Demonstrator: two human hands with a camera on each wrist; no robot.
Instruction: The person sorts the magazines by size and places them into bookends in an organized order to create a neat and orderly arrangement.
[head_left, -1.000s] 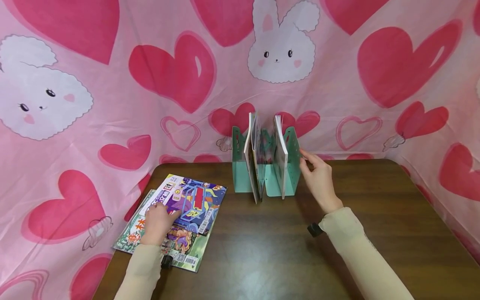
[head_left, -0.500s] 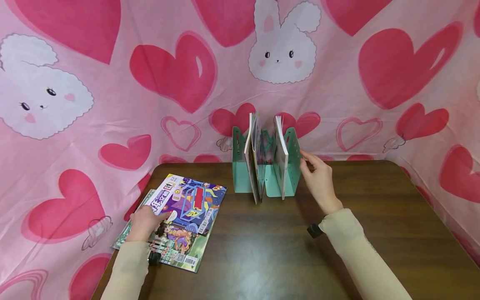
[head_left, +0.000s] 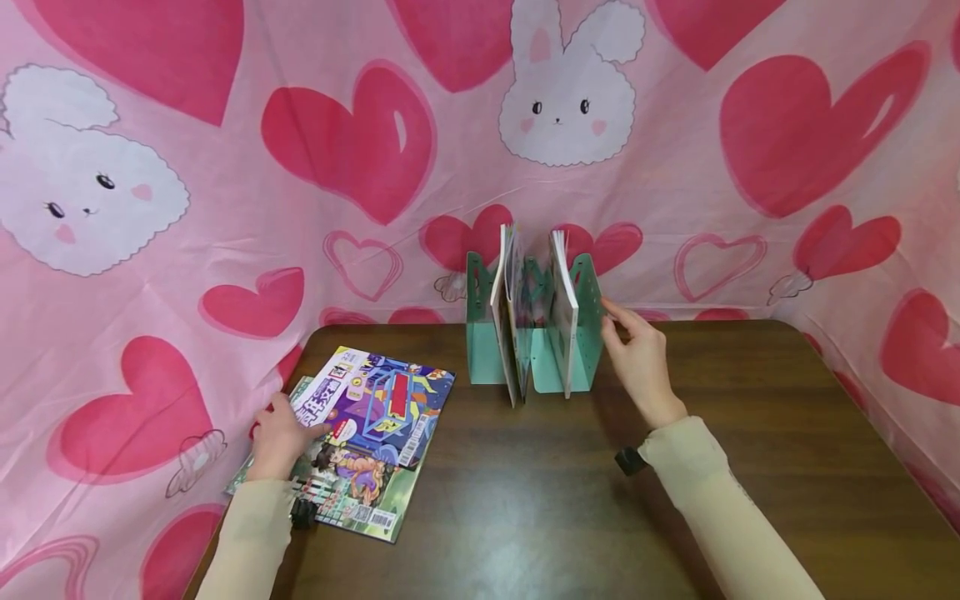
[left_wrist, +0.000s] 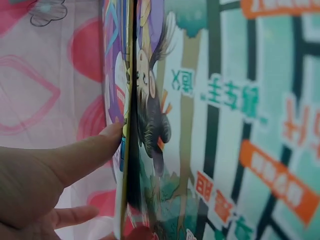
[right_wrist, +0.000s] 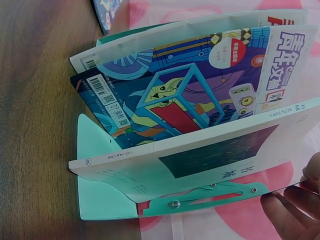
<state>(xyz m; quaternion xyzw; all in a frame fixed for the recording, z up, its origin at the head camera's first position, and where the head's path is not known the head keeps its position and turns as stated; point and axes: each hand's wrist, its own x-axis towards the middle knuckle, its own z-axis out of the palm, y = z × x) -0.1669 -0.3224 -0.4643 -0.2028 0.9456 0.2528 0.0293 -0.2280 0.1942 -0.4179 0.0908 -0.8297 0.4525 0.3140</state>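
left hand at a purple magazine, right hand on a green bookend

a person in pale sleeves works with both hands at a brown desk. at the desk's left side, the purple magazine lies flat-wise on a green magazine, its cover up and the lower one showing around it. the left hand is partly spread, its thumb touching the purple cover near a corner; whether its other fingertips have hold of the edge cannot be told. the right hand, nearly closed, pinches the edge of the bookend's right panel between thumb and fingers. the bookend stands near the desk's back edge, with a white magazine upright in its right section. left of that stand another purple-covered issue and a pale magazine. behind hangs a pink backdrop printed with hearts and rabbits.
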